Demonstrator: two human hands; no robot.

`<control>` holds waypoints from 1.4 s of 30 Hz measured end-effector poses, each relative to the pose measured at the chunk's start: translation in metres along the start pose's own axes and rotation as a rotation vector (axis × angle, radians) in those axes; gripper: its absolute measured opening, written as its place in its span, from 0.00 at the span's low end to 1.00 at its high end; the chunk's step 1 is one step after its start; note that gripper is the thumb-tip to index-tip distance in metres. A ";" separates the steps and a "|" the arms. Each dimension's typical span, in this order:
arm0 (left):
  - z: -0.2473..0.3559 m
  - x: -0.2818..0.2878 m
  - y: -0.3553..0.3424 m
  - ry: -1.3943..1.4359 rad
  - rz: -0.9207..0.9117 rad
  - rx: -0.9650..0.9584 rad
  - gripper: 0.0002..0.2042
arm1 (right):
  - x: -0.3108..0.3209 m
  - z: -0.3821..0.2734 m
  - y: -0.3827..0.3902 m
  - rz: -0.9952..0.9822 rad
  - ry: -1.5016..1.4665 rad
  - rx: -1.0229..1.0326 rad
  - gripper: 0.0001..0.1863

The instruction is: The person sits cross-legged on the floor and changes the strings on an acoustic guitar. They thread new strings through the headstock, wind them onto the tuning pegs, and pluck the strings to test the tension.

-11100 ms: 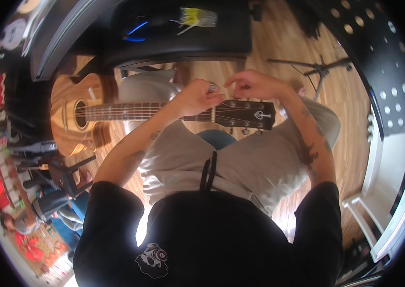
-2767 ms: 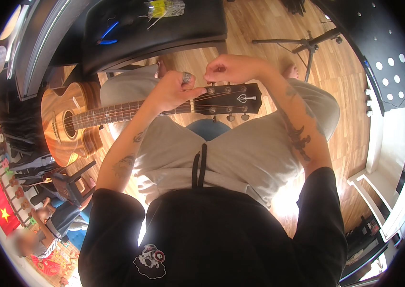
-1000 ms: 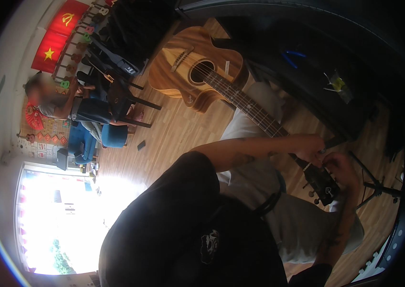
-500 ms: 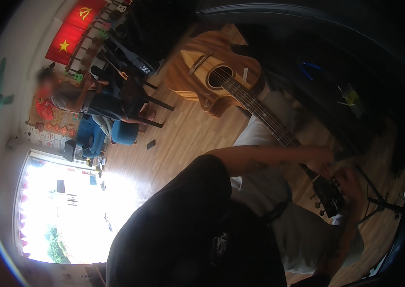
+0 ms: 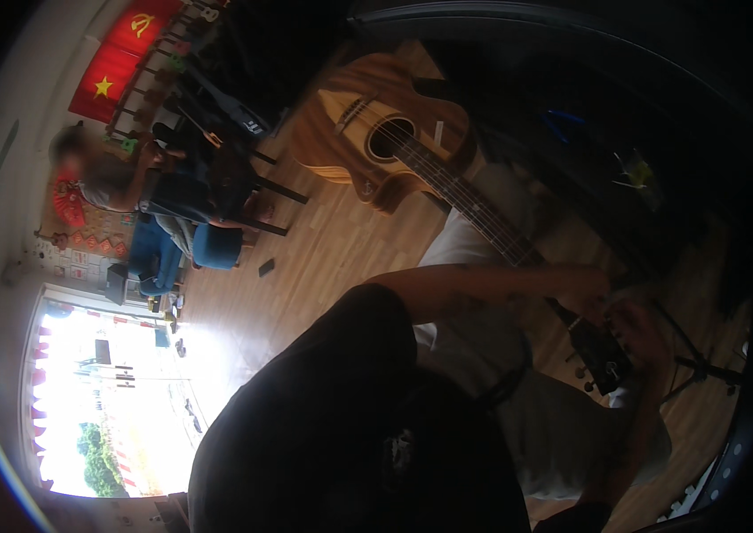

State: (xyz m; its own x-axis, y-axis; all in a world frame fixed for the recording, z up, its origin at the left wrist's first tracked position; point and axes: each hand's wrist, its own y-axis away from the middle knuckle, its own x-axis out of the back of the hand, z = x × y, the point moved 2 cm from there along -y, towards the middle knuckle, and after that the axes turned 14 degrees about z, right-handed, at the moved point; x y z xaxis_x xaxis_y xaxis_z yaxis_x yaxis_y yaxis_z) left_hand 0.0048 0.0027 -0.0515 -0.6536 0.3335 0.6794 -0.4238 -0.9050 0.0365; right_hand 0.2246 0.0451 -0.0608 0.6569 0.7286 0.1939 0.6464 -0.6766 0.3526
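Note:
An acoustic guitar (image 5: 434, 133) with a brown wood-grain body lies across my lap, strings facing up. Its dark headstock (image 5: 603, 360), with tuning pegs along the edge, lies by my right knee. My left hand (image 5: 585, 286) is bent over the upper neck just short of the headstock, fingers drawn together. Alongside the headstock's far edge is my right hand (image 5: 643, 333), fingers curled toward the left ones. The fingertips nearly meet; dimness and blur hide what lies between them.
A dark stand with legs (image 5: 701, 369) is beyond my right hand. Another person (image 5: 114, 182) sits across the room near a dark stool (image 5: 243, 182) and blue chairs (image 5: 216, 247). A phone-like dark object (image 5: 267, 266) lies on the wooden floor (image 5: 323, 235). Instruments hang on the wall.
The whole view has shifted a little, moving the scene leftward. Both hands stay together at the headstock, with only slight finger movement. The guitar keeps its place on my lap.

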 end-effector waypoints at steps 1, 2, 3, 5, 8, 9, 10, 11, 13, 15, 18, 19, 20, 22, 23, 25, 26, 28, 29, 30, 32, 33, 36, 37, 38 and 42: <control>-0.004 -0.003 0.001 0.010 0.012 -0.007 0.22 | 0.000 -0.002 0.000 0.024 0.005 -0.044 0.08; -0.008 -0.005 0.001 0.018 0.027 -0.027 0.22 | -0.003 0.005 -0.002 0.078 0.035 -0.050 0.09; -0.012 -0.009 0.000 0.026 0.039 -0.052 0.21 | -0.007 0.020 -0.006 0.137 0.064 -0.056 0.10; -0.010 -0.006 -0.001 0.031 0.016 -0.058 0.19 | -0.011 0.027 -0.011 0.141 0.120 -0.051 0.12; 0.002 0.005 0.000 0.034 -0.032 -0.052 0.16 | -0.013 0.027 -0.017 0.049 0.115 -0.009 0.17; 0.000 0.004 0.000 0.043 -0.008 -0.069 0.15 | -0.016 0.025 -0.017 0.056 0.054 0.010 0.18; -0.002 0.003 0.002 0.050 0.015 -0.086 0.14 | -0.017 0.023 -0.017 0.062 -0.006 0.030 0.19; -0.003 0.002 0.003 0.096 0.015 -0.092 0.14 | -0.014 0.020 -0.013 0.057 0.027 0.023 0.20; -0.006 0.001 0.000 0.192 0.007 -0.132 0.14 | -0.014 -0.038 0.008 0.074 0.102 0.007 0.22; -0.013 -0.012 -0.008 0.115 0.002 -0.102 0.14 | 0.006 0.008 -0.012 0.191 0.106 0.208 0.24; -0.015 -0.010 0.005 0.010 0.014 -0.009 0.15 | -0.023 -0.066 -0.037 0.326 0.229 0.359 0.27; -0.009 -0.008 0.004 -0.012 0.003 -0.016 0.16 | -0.045 -0.109 -0.040 0.425 0.434 0.403 0.28; -0.012 -0.002 0.017 -0.041 0.001 0.014 0.16 | -0.086 -0.140 -0.057 0.358 0.427 0.597 0.28; -0.010 -0.001 0.021 -0.046 0.001 -0.020 0.16 | -0.152 -0.201 -0.077 0.246 0.418 0.785 0.30; -0.015 -0.003 0.027 -0.048 -0.004 -0.016 0.16 | -0.186 -0.212 -0.104 0.149 0.375 0.909 0.33; -0.011 -0.003 0.025 -0.034 0.006 -0.078 0.16 | -0.234 -0.242 -0.146 0.216 0.579 1.116 0.37; -0.007 -0.001 0.019 -0.030 0.005 -0.107 0.16 | -0.253 -0.258 -0.165 0.256 0.626 1.147 0.38; -0.023 0.001 0.039 -0.023 0.027 -0.060 0.16 | -0.307 -0.270 -0.207 0.268 0.623 1.191 0.40; -0.023 0.003 0.039 -0.020 0.033 -0.081 0.16 | -0.316 -0.272 -0.229 0.308 0.657 1.183 0.40; -0.024 0.007 0.038 -0.008 0.045 -0.088 0.16 | -0.323 -0.279 -0.239 0.342 0.687 1.178 0.41; -0.020 0.011 0.035 -0.004 0.060 -0.121 0.16 | -0.322 -0.285 -0.253 0.390 0.710 1.097 0.39; -0.019 0.011 0.030 -0.001 0.060 -0.143 0.17 | -0.315 -0.283 -0.261 0.385 0.684 1.038 0.39; -0.021 0.013 0.035 0.002 0.083 -0.149 0.17 | -0.319 -0.274 -0.275 0.438 0.717 1.022 0.38; -0.028 0.011 0.044 0.003 0.098 -0.122 0.17 | -0.332 -0.276 -0.271 0.425 0.692 1.029 0.38; -0.035 0.009 0.053 0.008 0.111 -0.093 0.17 | -0.346 -0.276 -0.266 0.411 0.666 1.034 0.38; -0.026 0.008 0.044 -0.010 0.099 -0.147 0.17 | -0.334 -0.267 -0.263 0.506 0.618 1.162 0.35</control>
State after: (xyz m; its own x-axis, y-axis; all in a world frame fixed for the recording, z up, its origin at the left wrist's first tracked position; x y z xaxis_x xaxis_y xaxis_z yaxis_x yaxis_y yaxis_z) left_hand -0.0351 -0.0280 -0.0632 -0.6908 0.2409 0.6818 -0.4451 -0.8848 -0.1383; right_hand -0.2686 0.0083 0.0266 0.8336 0.1066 0.5419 0.5410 -0.3552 -0.7623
